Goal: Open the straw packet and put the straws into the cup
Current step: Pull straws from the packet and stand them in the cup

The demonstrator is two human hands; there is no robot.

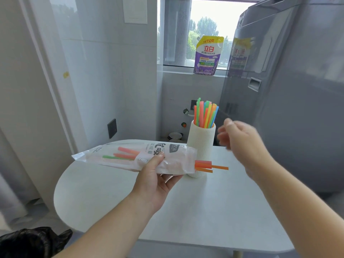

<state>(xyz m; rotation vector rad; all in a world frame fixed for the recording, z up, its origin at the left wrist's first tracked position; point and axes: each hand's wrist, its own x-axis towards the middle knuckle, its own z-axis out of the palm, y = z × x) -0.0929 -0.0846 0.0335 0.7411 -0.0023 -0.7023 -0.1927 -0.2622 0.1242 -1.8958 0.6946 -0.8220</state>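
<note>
My left hand grips a clear plastic straw packet held level above the table. A few orange and red straws stick out of its open right end, and a green one shows inside. Just behind that end stands a white ribbed cup with several coloured straws upright in it. To the right of the cup my right hand hovers, blurred, with fingers loosely spread and nothing in it.
The white table has a rounded left end and a near edge close to me. A grey washing machine stands at the right. A purple detergent pouch sits on the window sill. A black bag lies at the lower left.
</note>
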